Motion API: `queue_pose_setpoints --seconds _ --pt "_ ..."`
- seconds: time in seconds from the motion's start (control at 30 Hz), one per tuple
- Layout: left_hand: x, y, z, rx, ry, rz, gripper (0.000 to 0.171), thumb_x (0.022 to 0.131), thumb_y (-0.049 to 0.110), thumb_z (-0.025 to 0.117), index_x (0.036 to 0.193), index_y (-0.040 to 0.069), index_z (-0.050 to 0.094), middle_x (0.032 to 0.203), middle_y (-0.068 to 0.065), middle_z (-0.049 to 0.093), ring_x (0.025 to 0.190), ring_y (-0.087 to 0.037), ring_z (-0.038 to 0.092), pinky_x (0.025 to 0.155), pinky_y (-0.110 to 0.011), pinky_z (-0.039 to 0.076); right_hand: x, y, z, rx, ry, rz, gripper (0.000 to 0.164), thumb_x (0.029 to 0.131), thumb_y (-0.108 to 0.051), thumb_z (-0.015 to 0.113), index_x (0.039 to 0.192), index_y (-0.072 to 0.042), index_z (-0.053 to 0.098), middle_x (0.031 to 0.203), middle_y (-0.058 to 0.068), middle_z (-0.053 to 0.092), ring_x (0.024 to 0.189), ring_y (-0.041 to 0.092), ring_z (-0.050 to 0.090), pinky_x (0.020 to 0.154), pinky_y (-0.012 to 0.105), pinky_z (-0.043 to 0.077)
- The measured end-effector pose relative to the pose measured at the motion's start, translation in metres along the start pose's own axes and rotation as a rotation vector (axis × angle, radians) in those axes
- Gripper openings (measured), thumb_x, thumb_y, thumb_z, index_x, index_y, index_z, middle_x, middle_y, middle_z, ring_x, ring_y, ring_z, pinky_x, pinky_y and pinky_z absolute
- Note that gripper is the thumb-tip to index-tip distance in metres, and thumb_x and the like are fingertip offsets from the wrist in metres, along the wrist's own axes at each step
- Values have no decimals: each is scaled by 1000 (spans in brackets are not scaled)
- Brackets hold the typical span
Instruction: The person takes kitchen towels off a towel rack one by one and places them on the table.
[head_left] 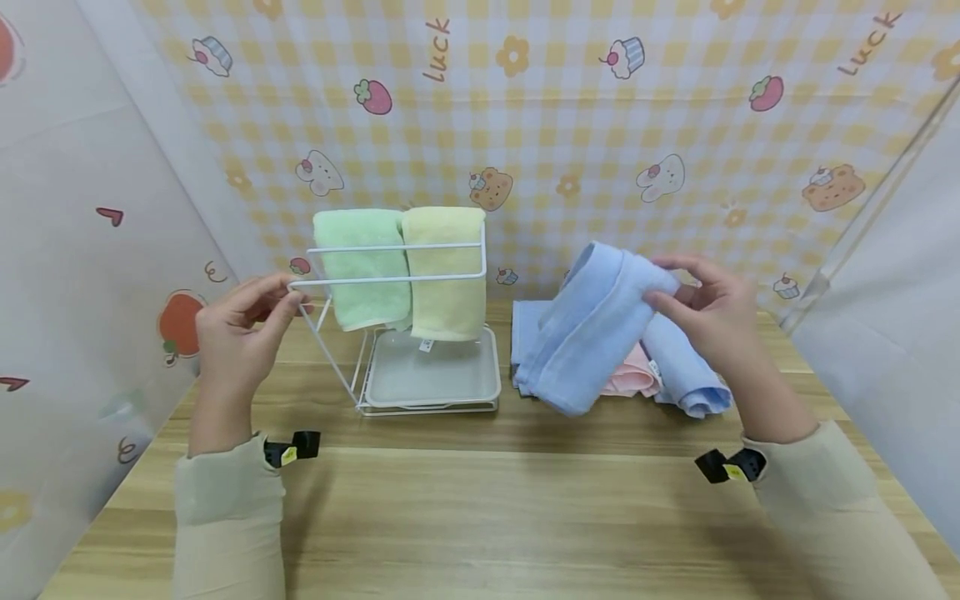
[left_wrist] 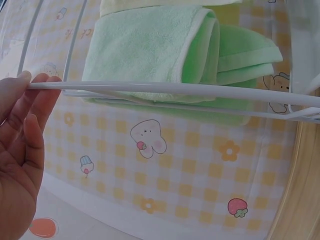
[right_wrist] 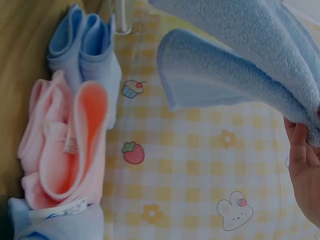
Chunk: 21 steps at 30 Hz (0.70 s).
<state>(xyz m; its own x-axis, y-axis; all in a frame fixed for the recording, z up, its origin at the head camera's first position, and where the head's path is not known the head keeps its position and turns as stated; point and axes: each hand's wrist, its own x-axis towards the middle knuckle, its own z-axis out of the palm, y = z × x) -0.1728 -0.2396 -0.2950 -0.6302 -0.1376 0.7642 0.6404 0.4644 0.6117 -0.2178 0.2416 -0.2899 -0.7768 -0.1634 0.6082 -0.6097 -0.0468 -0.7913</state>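
At the front left corner of a white wire rack (head_left: 390,280), my left hand (head_left: 243,329) pinches the top bar between thumb and fingers. A light green towel (head_left: 367,307) and a pale yellow towel (head_left: 450,310) hang side by side over the rack's upper bars. My right hand (head_left: 712,315) pinches one end of a folded light blue towel (head_left: 592,329), raised to the right of the rack. The lower end of this towel slants down to the left, and in the right wrist view its folded layers (right_wrist: 240,30) spread apart. It partly hides the cloths behind it.
A pale grey tray (head_left: 435,375) sits in the rack's base. Right of the rack, on the wooden table (head_left: 480,508), lie a folded blue towel (head_left: 527,333), a pink towel (head_left: 633,377) and another blue towel (head_left: 686,371). A patterned curtain (head_left: 562,125) stands behind.
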Motion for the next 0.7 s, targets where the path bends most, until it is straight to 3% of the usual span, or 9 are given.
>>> queue_pose_setpoints --seconds 0.13,0.47,0.6,0.7 --pt "-1 -1 0 15 7 -16 17 86 -14 67 102 -15 70 86 24 70 73 6 66 69 -5 51 -10 0 -1 -71 -67 63 39 84 21 62 119 4 66 110 -1 69 60 9 67 56 16 54" --pt "-1 2 1 19 3 0 16 87 -13 67 102 -14 70 86 24 70 73 6 67 69 -7 53 -28 4 4 23 -269 129 39 84 22 62 118 3 66 114 0 67 80 11 73 60 19 57" --pt "0 1 1 30 -4 13 15 87 -13 66 101 -14 70 86 25 69 73 5 68 69 -8 53 -33 5 8 77 -368 171 41 85 21 62 118 -2 66 107 -2 67 77 7 71 56 19 57" --pt "0 0 1 34 -6 12 15 87 -13 66 101 -14 70 87 26 69 73 5 67 68 -8 53 -37 6 12 22 -415 207 40 86 17 64 118 -7 66 100 -6 67 66 2 65 50 19 53"
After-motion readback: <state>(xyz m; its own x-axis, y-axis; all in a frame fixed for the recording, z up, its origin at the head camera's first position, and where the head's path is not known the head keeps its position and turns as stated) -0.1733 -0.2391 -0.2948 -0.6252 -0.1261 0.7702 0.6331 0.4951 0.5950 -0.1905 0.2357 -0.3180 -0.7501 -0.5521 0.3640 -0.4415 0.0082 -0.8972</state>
